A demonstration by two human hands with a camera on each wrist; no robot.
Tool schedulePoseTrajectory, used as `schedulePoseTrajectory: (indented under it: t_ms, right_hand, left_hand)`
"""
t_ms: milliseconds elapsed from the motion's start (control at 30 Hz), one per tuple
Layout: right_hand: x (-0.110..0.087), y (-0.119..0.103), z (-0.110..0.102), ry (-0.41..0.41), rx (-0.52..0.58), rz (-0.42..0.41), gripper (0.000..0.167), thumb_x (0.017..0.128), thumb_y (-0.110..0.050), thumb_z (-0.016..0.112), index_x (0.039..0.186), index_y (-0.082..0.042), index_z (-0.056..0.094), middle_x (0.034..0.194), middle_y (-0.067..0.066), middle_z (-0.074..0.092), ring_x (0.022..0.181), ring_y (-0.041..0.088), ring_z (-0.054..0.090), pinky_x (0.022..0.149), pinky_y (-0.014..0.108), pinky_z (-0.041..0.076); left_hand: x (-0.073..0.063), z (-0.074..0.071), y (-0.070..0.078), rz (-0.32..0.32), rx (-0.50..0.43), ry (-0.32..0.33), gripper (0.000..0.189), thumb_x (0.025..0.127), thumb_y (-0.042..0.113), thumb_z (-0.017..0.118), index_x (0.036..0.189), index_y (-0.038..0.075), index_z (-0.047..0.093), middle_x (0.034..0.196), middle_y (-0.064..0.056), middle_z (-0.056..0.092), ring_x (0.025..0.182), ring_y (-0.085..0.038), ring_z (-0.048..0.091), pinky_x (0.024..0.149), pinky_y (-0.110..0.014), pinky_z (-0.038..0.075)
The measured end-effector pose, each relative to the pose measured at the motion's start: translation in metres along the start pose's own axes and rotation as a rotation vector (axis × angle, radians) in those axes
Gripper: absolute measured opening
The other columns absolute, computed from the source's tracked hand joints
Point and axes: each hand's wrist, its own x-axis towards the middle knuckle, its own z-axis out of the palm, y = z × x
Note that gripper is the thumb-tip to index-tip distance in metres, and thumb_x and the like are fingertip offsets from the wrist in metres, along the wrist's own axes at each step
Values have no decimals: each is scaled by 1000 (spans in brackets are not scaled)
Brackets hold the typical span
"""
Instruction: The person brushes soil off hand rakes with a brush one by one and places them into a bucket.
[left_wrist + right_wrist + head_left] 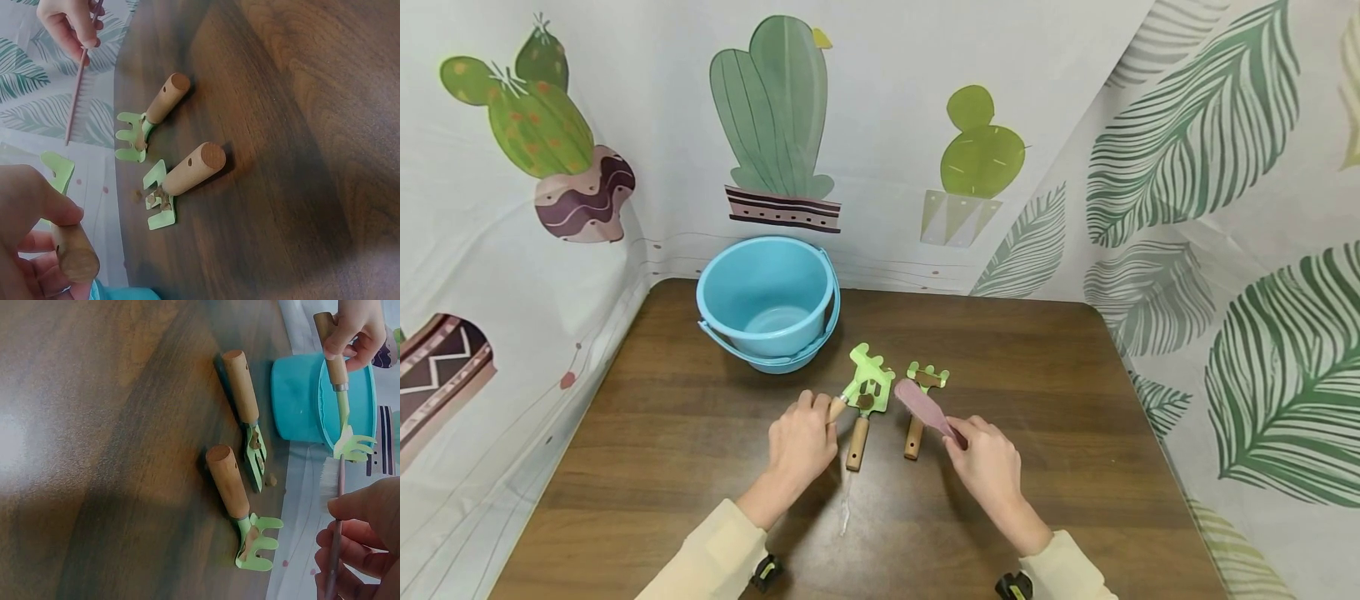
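Observation:
My left hand (802, 437) grips the wooden handle of a small green garden fork (352, 445), its curved prongs raised and pointing away from me. In my right hand (987, 463) is a pink brush (921, 406), pinched between thumb and fingers by its handle; pale bristles (329, 485) show in the right wrist view. The brush head comes close to the fork's prongs there. Between the hands lie a slotted green trowel (857, 446) with brown crumbs on its blade and a green hand rake (913, 439) with brown matter across its tines. Both have wooden handles.
A light blue bucket (767, 342) stands at the back left of the brown wooden table (1037, 358), its handle lowered. A small brown crumb (270, 480) lies beside the trowel. Behind the table hangs a cloth (880, 125) printed with cacti and leaves.

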Motion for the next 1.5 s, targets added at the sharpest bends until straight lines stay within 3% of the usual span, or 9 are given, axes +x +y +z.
schedulePoseTrajectory:
  t_ms: [400, 800, 1167, 1367, 1500]
  right_hand:
    - [2, 2, 0, 15, 32, 38, 25, 68, -15, 77, 93, -17, 74, 78, -4, 66, 63, 18, 59, 47, 37, 45]
    - [4, 5, 0, -20, 96, 112, 24, 70, -14, 76, 94, -19, 73, 81, -4, 67, 64, 13, 59, 50, 34, 45]
    - [5, 6, 1, -67, 145, 172, 24, 71, -15, 75, 95, -21, 72, 78, -6, 65, 63, 10, 56, 53, 34, 44]
    - [6, 6, 3, -58, 178, 163, 25, 70, -14, 76, 94, -19, 71, 77, -6, 64, 65, 8, 59, 56, 35, 46]
    - [6, 6, 4, -48, 190, 163, 25, 70, -14, 77, 93, -20, 71, 77, -6, 65, 65, 8, 59, 56, 35, 46]
  left_hand:
    - [-3, 4, -2, 8, -2, -2, 26, 67, 16, 74, 88, 8, 60, 71, -5, 48, 58, -24, 53, 41, -36, 40]
    - [-4, 9, -6, -58, -32, -94, 25, 72, 17, 71, 94, 9, 62, 74, -5, 51, 61, -26, 56, 43, -38, 41]
    - [-6, 11, -6, -172, -192, -192, 24, 77, 18, 66, 101, 15, 64, 78, -1, 55, 58, -23, 54, 44, -32, 38]
    - [-6, 12, -5, -193, -338, -211, 22, 78, 19, 68, 99, 15, 66, 78, 2, 60, 63, -16, 55, 52, -32, 41]
    - [-6, 12, -4, -229, -452, -268, 22, 79, 18, 66, 101, 14, 66, 79, 2, 65, 66, -11, 60, 57, -31, 44]
